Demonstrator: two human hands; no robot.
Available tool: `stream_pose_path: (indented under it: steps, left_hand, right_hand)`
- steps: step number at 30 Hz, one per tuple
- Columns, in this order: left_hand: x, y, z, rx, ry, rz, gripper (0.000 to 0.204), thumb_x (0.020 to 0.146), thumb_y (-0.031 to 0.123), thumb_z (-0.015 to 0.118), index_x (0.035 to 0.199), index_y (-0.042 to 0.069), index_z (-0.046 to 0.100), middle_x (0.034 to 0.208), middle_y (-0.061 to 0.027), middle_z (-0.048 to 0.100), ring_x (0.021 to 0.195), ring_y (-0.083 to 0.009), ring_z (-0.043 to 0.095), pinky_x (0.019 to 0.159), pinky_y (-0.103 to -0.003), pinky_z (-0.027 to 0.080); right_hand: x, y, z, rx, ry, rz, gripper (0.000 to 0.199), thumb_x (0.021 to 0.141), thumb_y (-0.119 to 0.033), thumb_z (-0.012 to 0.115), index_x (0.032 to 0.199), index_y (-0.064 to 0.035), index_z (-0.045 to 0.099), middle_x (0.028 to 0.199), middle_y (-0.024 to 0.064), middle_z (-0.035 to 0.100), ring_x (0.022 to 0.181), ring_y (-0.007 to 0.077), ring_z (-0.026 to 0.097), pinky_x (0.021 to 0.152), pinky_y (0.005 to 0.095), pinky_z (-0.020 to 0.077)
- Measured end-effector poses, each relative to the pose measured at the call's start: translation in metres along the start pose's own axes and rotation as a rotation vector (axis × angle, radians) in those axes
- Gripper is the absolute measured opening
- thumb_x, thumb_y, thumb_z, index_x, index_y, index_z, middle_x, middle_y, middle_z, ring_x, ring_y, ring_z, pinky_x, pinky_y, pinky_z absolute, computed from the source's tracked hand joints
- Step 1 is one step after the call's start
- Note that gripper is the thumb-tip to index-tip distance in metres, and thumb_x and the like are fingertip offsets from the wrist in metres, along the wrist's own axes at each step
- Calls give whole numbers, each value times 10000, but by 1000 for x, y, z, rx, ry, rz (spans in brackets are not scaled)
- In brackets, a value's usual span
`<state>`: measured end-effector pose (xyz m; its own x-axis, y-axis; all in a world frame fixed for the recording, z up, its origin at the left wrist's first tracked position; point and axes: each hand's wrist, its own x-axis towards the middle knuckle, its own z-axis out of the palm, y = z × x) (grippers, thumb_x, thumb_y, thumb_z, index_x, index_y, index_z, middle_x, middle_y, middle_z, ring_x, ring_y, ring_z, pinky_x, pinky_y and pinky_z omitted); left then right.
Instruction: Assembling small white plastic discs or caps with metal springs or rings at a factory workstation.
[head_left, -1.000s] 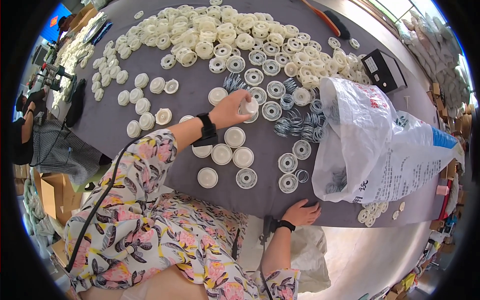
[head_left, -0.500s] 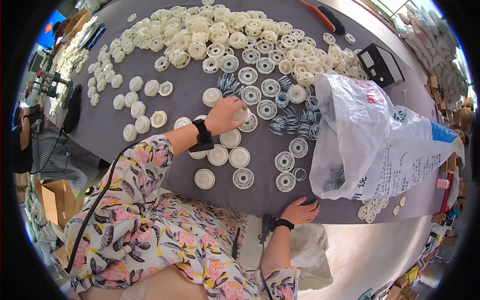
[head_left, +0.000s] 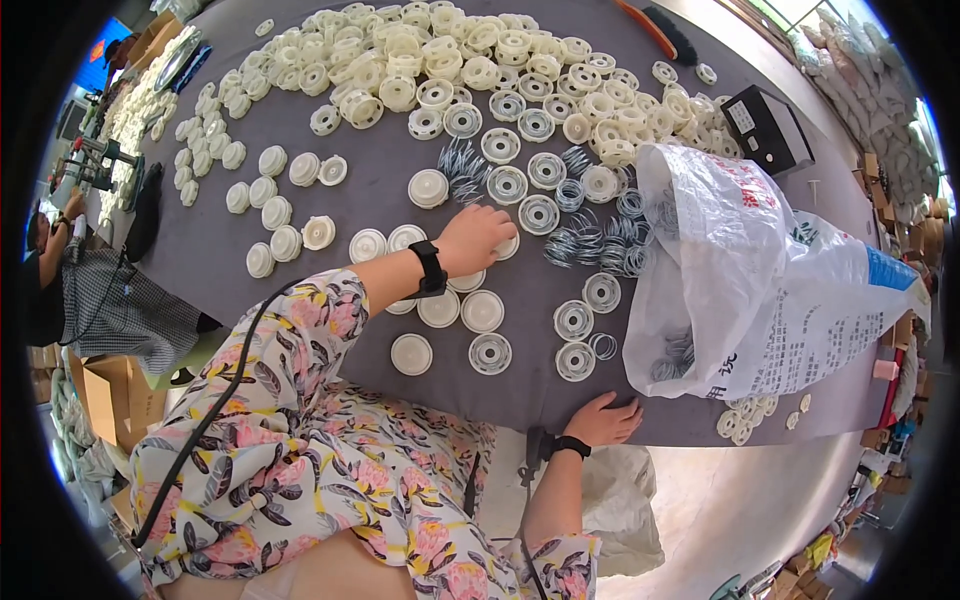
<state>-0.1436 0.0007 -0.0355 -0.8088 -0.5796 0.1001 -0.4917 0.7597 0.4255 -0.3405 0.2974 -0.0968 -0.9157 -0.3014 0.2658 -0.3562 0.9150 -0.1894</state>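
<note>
My left hand (head_left: 474, 239) reaches in over the middle of the grey table, its bent fingers on a white round plastic cap (head_left: 510, 246) that is partly hidden beneath them. More white caps (head_left: 483, 311) lie around that wrist. Just beyond and to the right are white round bases with metal coils in them (head_left: 539, 214). Loose metal springs (head_left: 574, 243) lie right of these. Down at the near table edge rests my right hand (head_left: 604, 421), fingers stretched out and nothing in it, close to a base with a coil (head_left: 575, 361).
Cream plastic rings (head_left: 420, 50) are heaped along the far side. A white plastic bag (head_left: 725, 270) with springs in its mouth lies on the right, near a black box (head_left: 765, 130). A brush (head_left: 660, 32) lies far right. Another person's arm (head_left: 55, 245) shows at far left.
My left hand has moved slightly right and lowered the white cap onto the base beneath it. The view has shifted slightly. My right hand stays at the table edge.
</note>
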Motion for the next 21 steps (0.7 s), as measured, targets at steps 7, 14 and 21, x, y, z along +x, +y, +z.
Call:
stream_pose_path:
  steps: [7, 14, 21]
  left_hand:
    - [-35, -27, -27, 198, -81, -103, 296, 664, 79, 660, 947, 106, 579, 934, -66, 551, 949, -236, 535, 847, -372, 373]
    - [-100, -98, -74, -135, 116, -217, 365, 705, 111, 642, 1058, 49, 573, 1096, -133, 572, 1054, -313, 535, 916, -395, 427]
    - [-120, -187, -77, 504, 147, -662, 406, 720, 118, 618, 1121, 88, 566, 1100, -150, 581, 1031, -316, 563, 891, -385, 451]
  right_hand:
    - [0, 6, 3, -46, -24, 5, 455, 880, -316, 497, 1255, -62, 458, 1312, 162, 434, 1254, 318, 373, 1021, 475, 284]
    - [0, 8, 8, -53, -11, 3, 456, 882, -326, 494, 1255, -65, 461, 1312, 149, 437, 1258, 301, 373, 1010, 470, 294]
    - [0, 10, 11, -71, 15, -7, 452, 880, -332, 497, 1243, -64, 471, 1302, 146, 447, 1246, 300, 388, 1005, 472, 301]
